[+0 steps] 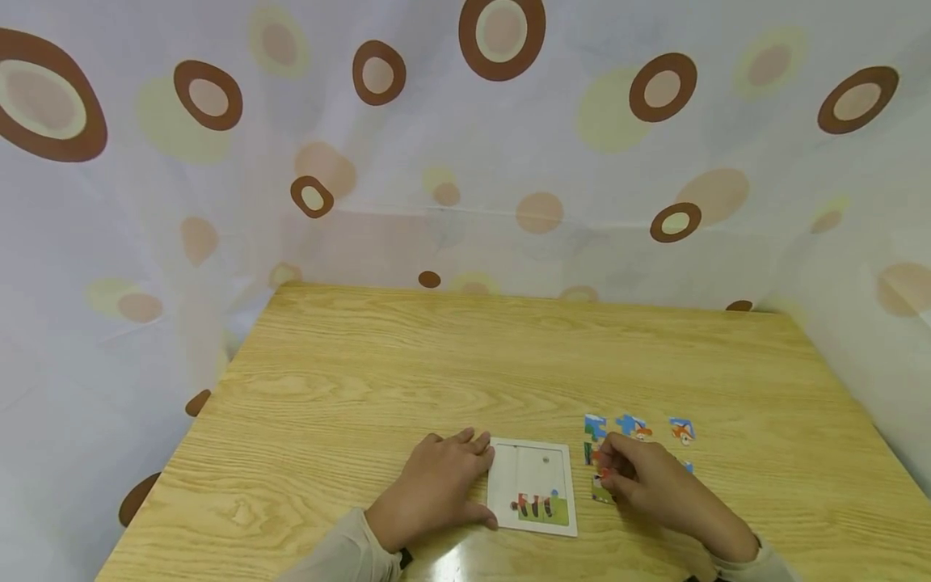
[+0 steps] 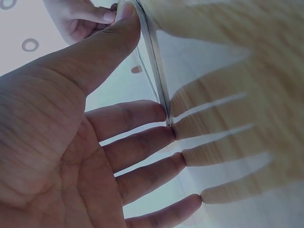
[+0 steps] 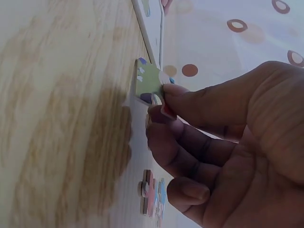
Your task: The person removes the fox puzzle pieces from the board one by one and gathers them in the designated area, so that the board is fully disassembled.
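Observation:
A white puzzle tray (image 1: 572, 497) lies on the table, with joined puzzle pieces (image 1: 553, 511) filling its lower right part. My left hand (image 1: 442, 487) rests at the tray's left side, fingers spread and fairly straight. In the left wrist view its thumb (image 2: 116, 35) touches the tray's edge and the fingertips meet the tabletop. My right hand (image 1: 655, 487), right of the tray, pinches a green puzzle piece (image 3: 149, 80) with a bit of red between thumb and fingers. One edge of that piece is at or just above the table; contact is hard to tell.
Loose puzzle pieces lie around the right hand: a blue and green piece (image 1: 595, 424), a blue one with orange (image 1: 633, 425) and a fox-face piece (image 1: 682, 432). Others are partly hidden by the hand. The wooden table (image 1: 407, 347) meets a patterned cloth (image 1: 494, 250) behind.

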`<state>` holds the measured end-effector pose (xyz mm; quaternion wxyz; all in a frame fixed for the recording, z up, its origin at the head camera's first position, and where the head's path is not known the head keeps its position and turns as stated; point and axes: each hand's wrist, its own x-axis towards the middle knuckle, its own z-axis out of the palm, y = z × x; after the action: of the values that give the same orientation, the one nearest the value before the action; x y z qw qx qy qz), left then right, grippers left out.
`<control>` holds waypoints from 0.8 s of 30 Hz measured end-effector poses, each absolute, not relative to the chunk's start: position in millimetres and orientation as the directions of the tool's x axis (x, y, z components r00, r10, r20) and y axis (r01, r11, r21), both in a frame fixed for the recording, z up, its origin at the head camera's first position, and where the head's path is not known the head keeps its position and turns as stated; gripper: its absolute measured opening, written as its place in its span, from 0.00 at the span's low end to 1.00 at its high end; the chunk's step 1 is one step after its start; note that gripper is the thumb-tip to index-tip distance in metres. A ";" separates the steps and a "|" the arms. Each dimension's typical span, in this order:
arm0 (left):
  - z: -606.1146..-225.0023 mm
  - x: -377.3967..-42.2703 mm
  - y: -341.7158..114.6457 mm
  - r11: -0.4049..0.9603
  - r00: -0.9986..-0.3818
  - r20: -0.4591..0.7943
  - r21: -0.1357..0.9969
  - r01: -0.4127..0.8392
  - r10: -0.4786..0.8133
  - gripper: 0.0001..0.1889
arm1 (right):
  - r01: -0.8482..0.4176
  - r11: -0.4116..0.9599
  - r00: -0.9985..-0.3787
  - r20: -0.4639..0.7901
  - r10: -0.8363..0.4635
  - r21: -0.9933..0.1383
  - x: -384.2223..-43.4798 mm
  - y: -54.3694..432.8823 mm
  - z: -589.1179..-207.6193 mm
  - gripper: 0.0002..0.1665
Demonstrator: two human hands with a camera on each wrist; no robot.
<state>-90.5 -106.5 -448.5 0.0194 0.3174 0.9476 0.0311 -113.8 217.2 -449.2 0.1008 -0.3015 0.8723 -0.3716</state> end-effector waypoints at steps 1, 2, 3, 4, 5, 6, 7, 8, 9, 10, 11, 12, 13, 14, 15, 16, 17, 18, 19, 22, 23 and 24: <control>-448.3 -90.5 -106.5 0.797 -0.798 -0.016 0.071 0.600 0.602 0.47 | -0.454 0.551 -0.801 0.049 -0.597 -0.701 -113.3 216.9 -449.9 0.09; -448.0 -90.5 -106.6 0.797 -0.799 -0.015 0.070 0.599 0.602 0.47 | -0.454 0.559 -0.804 0.049 -0.593 -0.694 -112.7 216.5 -450.6 0.09; -447.9 -90.4 -106.7 0.797 -0.799 -0.014 0.068 0.600 0.602 0.47 | -0.453 0.566 -0.806 0.046 -0.590 -0.689 -112.1 216.2 -451.5 0.09; -447.6 -90.3 -106.8 0.797 -0.799 -0.013 0.067 0.600 0.602 0.47 | -0.451 0.574 -0.810 0.043 -0.585 -0.684 -111.5 215.8 -452.5 0.09; -447.5 -90.2 -106.9 0.797 -0.798 -0.012 0.065 0.600 0.602 0.46 | -0.447 0.580 -0.814 0.041 -0.579 -0.682 -110.8 215.3 -453.4 0.09; -447.2 -90.1 -107.1 0.797 -0.799 -0.012 0.065 0.600 0.602 0.46 | -0.443 0.586 -0.818 0.038 -0.574 -0.679 -110.1 214.9 -454.3 0.09; -447.0 -90.0 -107.2 0.798 -0.799 -0.011 0.064 0.600 0.601 0.46 | -0.436 0.594 -0.823 0.033 -0.567 -0.676 -109.3 214.4 -455.0 0.09; -446.7 -89.9 -107.3 0.798 -0.799 -0.011 0.063 0.599 0.601 0.46 | -0.436 0.603 -0.826 0.031 -0.562 -0.668 -108.6 214.0 -455.8 0.09; -446.4 -89.8 -107.4 0.798 -0.799 -0.010 0.061 0.600 0.601 0.46 | -0.432 0.614 -0.830 0.025 -0.557 -0.661 -107.9 213.7 -456.4 0.09; -446.0 -89.7 -107.5 0.797 -0.799 -0.010 0.060 0.600 0.602 0.46 | -0.430 0.624 -0.834 0.022 -0.552 -0.653 -107.1 213.2 -457.0 0.09; -445.7 -89.7 -107.6 0.797 -0.798 -0.008 0.060 0.601 0.602 0.46 | -0.428 0.635 -0.837 0.018 -0.546 -0.643 -106.3 212.8 -457.4 0.09; -445.3 -89.6 -107.6 0.796 -0.797 -0.006 0.059 0.602 0.604 0.46 | -0.428 0.646 -0.840 0.015 -0.542 -0.631 -105.4 212.3 -457.7 0.09; -445.1 -89.5 -107.6 0.795 -0.796 -0.005 0.058 0.604 0.605 0.46 | -0.428 0.656 -0.842 0.011 -0.539 -0.621 -104.3 211.9 -457.9 0.09; -445.0 -89.5 -107.5 0.794 -0.795 -0.004 0.058 0.605 0.606 0.46 | -0.426 0.665 -0.845 0.008 -0.534 -0.613 -103.5 211.5 -457.9 0.09; -444.9 -89.4 -107.4 0.793 -0.795 -0.005 0.061 0.606 0.607 0.45 | -0.422 0.676 -0.850 0.004 -0.527 -0.604 -102.7 211.0 -457.8 0.09; -444.8 -89.3 -107.3 0.793 -0.795 -0.007 0.066 0.605 0.607 0.45 | -0.422 0.685 -0.853 0.004 -0.522 -0.594 -102.0 210.5 -457.5 0.09; -444.8 -89.2 -107.2 0.794 -0.795 -0.008 0.070 0.605 0.606 0.45 | -0.422 0.694 -0.856 0.006 -0.516 -0.584 -101.4 210.1 -457.1 0.10; -444.9 -89.1 -107.1 0.794 -0.796 -0.012 0.073 0.603 0.605 0.45 | -0.420 0.702 -0.860 0.006 -0.511 -0.575 -100.7 209.6 -456.6 0.10; -444.8 -89.0 -107.0 0.796 -0.797 -0.016 0.076 0.601 0.604 0.46 | -0.422 0.707 -0.861 0.008 -0.508 -0.567 -100.0 209.3 -456.3 0.10; -444.6 -88.8 -106.6 0.799 -0.800 -0.026 0.082 0.596 0.599 0.46 | -0.432 0.713 -0.861 0.018 -0.508 -0.552 -98.0 208.5 -455.4 0.10; -444.6 -88.9 -106.6 0.800 -0.801 -0.028 0.082 0.595 0.598 0.46 | -0.436 0.714 -0.861 0.022 -0.508 -0.548 -97.4 208.3 -455.1 0.11; -444.6 -89.1 -106.5 0.800 -0.801 -0.029 0.081 0.594 0.598 0.46 | -0.439 0.713 -0.860 0.025 -0.509 -0.546 -96.7 208.1 -454.7 0.11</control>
<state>-89.1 -106.5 -444.6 0.0266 0.3143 0.9483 0.0339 -96.7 208.1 -454.7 0.0637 -0.2567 0.9234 -0.2782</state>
